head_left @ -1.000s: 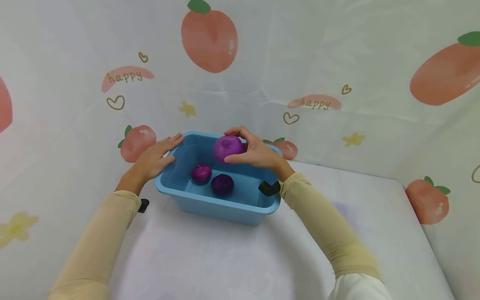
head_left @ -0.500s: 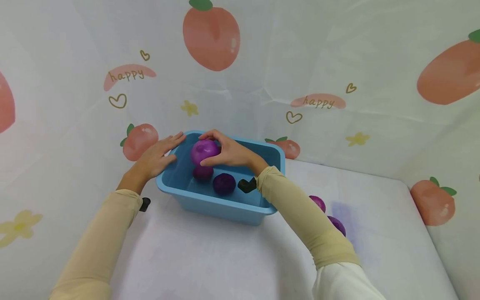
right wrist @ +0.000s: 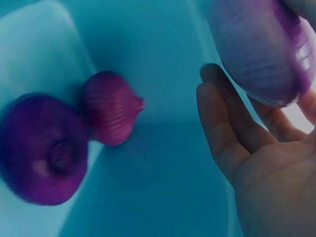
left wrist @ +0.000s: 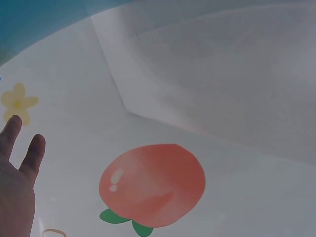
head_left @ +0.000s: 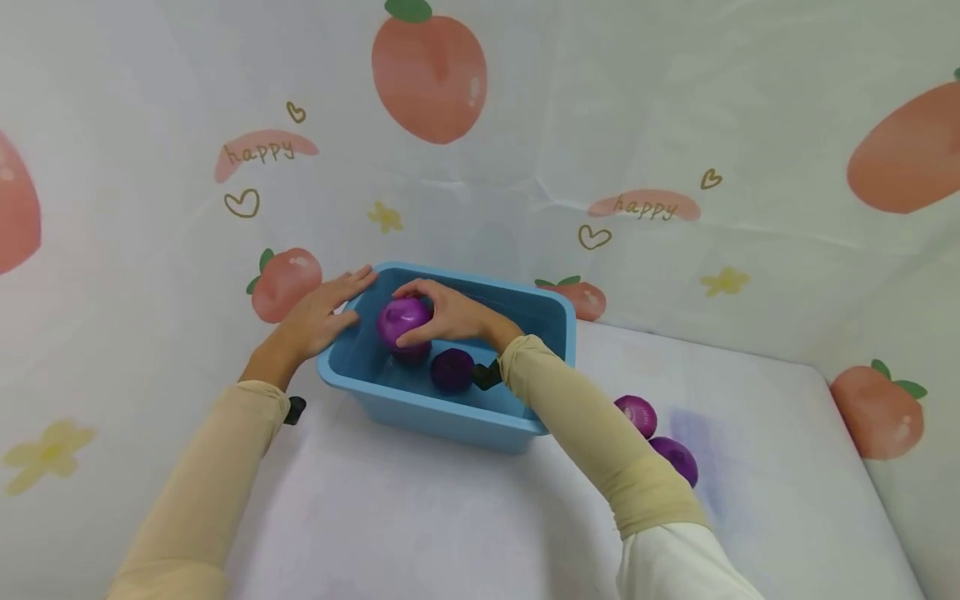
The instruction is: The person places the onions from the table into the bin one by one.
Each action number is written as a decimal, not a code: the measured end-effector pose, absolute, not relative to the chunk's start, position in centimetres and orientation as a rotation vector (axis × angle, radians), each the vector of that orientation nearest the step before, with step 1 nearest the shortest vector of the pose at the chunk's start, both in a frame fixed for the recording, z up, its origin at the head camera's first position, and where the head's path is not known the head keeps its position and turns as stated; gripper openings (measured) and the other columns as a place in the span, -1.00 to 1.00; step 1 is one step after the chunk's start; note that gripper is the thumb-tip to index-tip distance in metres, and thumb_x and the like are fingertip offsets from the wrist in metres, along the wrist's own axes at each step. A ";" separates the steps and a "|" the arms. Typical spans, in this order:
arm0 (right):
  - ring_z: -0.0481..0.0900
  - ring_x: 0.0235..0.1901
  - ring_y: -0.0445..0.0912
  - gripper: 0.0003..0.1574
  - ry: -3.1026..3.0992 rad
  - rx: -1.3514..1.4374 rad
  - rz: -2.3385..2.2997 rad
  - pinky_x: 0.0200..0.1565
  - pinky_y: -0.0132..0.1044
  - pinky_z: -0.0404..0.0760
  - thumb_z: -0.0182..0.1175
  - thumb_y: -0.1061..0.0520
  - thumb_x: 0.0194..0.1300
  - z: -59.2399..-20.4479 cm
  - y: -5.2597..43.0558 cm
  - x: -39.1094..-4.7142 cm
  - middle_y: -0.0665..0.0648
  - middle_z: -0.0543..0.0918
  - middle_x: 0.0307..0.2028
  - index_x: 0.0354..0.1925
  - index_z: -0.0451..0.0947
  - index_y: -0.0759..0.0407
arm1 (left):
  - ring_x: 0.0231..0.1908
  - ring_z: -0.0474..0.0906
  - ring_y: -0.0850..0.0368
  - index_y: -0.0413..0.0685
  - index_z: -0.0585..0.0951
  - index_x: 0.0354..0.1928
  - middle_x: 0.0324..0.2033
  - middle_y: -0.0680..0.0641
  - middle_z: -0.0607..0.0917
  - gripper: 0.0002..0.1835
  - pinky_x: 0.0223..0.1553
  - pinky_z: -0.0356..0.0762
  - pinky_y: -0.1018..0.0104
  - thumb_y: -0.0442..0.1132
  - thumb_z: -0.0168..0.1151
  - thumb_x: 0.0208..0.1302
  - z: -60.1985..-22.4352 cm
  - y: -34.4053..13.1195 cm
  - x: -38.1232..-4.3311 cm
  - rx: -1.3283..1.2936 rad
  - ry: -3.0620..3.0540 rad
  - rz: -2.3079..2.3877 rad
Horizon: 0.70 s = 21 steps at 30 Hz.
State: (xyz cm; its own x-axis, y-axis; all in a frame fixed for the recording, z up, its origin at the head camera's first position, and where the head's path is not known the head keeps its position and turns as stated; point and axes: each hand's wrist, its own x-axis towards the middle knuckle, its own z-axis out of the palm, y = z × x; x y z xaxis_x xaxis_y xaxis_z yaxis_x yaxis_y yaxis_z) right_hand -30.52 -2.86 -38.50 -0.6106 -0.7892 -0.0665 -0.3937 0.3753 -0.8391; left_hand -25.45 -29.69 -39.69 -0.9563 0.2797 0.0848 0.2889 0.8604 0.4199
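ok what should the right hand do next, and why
Probably ease the held onion down beside the two onions in the blue tub: the right hand grips it over the tub's floor, the right wrist view shows it apart from both, and bare tub shows around them.

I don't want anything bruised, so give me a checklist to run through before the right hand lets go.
1. Grip secure: ok; the right hand holds the held onion between thumb and fingers.
2. Basin upright: ok; the blue basin stands on the table.
3. Basin steadied: cannot tell; the left hand lies at its rim, but pressure doesn't show.
4. Neighbours apart: ok; the right wrist view shows a gap to the magenta onion and dark onion.
5. Landing spot free: cannot tell; in the head view it overlaps the magenta onion.
6. All onions inside: not ok; the far loose onion and near loose onion lie outside.
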 end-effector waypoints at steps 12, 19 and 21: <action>0.44 0.34 -0.06 -0.01 2.215 -1.067 -0.846 0.32 -0.10 0.58 0.43 -0.29 0.16 -40.4 -3.4 -29.9 0.02 0.45 0.37 0.46 0.28 -0.17 | 0.62 -0.03 -0.26 0.37 0.10 0.61 0.63 0.08 0.09 -0.30 0.49 0.05 -0.45 -0.04 -0.12 0.43 -39.7 -29.8 -25.3 -0.440 -3.013 -0.666; 0.41 0.35 -0.03 -0.02 2.168 -1.069 -0.794 0.36 -0.09 0.55 0.43 -0.22 0.19 -41.0 -4.1 -29.3 0.06 0.45 0.36 0.47 0.27 -0.11 | 0.62 -0.02 -0.26 0.36 0.11 0.60 0.63 0.07 0.11 -0.30 0.49 0.07 -0.44 -0.07 -0.11 0.43 -39.7 -29.8 -25.1 -0.436 -3.004 -0.673; 0.41 0.35 -0.04 -0.02 2.167 -1.070 -0.784 0.36 -0.11 0.54 0.44 -0.22 0.18 -41.1 -4.2 -29.2 0.05 0.45 0.35 0.46 0.27 -0.12 | 0.62 -0.02 -0.26 0.36 0.11 0.60 0.63 0.07 0.11 -0.29 0.49 0.07 -0.44 -0.07 -0.12 0.42 -39.7 -29.8 -25.1 -0.432 -3.004 -0.676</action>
State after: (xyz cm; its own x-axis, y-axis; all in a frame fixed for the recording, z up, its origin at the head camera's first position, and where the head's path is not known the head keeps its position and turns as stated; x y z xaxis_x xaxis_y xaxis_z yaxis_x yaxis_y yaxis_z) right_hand -29.24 -4.21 -41.12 -0.5013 -0.8298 -0.2451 -0.4807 0.5026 -0.7186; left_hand -25.11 -29.79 -39.73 -0.9609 0.2613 0.0914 0.2753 0.8671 0.4153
